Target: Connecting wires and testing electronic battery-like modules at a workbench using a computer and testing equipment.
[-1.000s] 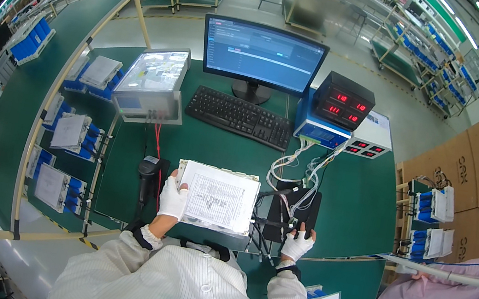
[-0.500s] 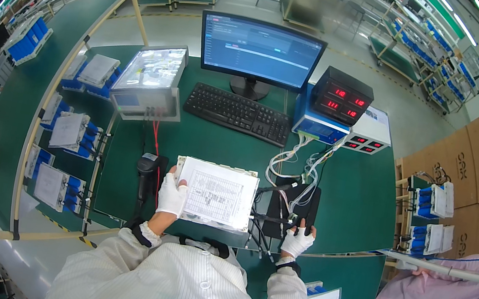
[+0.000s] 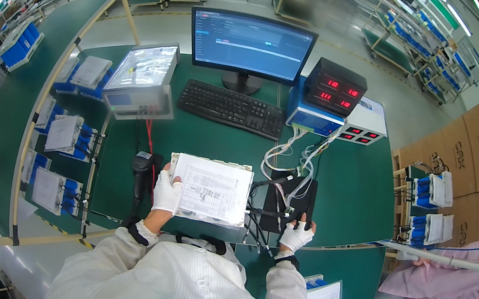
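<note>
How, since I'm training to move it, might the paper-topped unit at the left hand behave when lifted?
The unit is probably stiff: its outline looks straight and boxy. The paper may slide or flex, being a thin sheet on top. The black cables might drag, as they seem attached at its right edge.

Free passage is noted over the flat green tabletop at right, and along the strip between the long black keyboard and the flat rectangular paper-topped unit. Right of the unit, the way is obstructed by tangled black cables and looped white cables; at left, by the black pistol-shaped scanner and the white-gloved left hand.
</note>
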Available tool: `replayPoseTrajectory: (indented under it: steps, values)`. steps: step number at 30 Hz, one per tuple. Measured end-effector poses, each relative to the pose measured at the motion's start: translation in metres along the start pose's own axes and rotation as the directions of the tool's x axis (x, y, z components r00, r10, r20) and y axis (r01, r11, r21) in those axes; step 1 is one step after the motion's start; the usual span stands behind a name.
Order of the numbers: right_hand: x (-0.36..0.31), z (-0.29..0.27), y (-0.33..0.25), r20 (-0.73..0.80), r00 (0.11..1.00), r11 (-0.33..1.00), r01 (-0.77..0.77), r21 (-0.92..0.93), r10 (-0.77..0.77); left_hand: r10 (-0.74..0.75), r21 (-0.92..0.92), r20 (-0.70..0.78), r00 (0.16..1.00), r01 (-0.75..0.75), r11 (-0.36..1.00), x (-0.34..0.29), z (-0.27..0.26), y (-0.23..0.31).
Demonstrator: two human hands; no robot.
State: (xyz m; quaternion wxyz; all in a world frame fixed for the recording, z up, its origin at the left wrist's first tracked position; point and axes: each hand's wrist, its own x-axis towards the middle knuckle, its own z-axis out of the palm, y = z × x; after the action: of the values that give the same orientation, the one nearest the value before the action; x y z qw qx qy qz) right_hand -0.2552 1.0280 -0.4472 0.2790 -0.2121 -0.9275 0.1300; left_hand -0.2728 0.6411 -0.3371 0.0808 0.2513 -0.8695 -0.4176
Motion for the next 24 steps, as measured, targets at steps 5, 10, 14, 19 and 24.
replayPoseTrajectory:
  steps: [5, 10, 14, 19, 24]
  values:
    - [0.0002, 0.0011, 0.001, 0.012, 1.0, 1.0, -0.012, -0.006, 0.012, 0.014, -0.032, -0.005, 1.0, -0.014, 0.999, 0.0001, 0.0, -0.0007]
    - [0.0011, 0.0001, 0.0005, 0.01, 1.0, 1.0, 0.005, -0.001, -0.005, 0.024, -0.031, 0.003, 1.0, -0.024, 0.999, 0.0003, -0.0003, -0.0015]
    - [0.001, 0.0004, -0.0008, 0.002, 1.0, 1.0, -0.016, -0.018, 0.016, 0.042, -0.029, -0.004, 0.999, -0.042, 0.999, 0.0002, -0.0002, -0.0022]
    - [-0.0001, 0.0018, -0.0009, -0.003, 0.998, 0.997, -0.068, -0.029, 0.068, 0.052, -0.039, 0.001, 0.999, -0.052, 0.998, 0.001, 0.0005, -0.0045]
    - [-0.001, 0.0015, 0.0007, -0.01, 0.998, 0.997, -0.07, 0.013, 0.07, 0.046, -0.053, -0.004, 0.999, -0.047, 0.998, 0.0021, 0.0029, -0.0083]
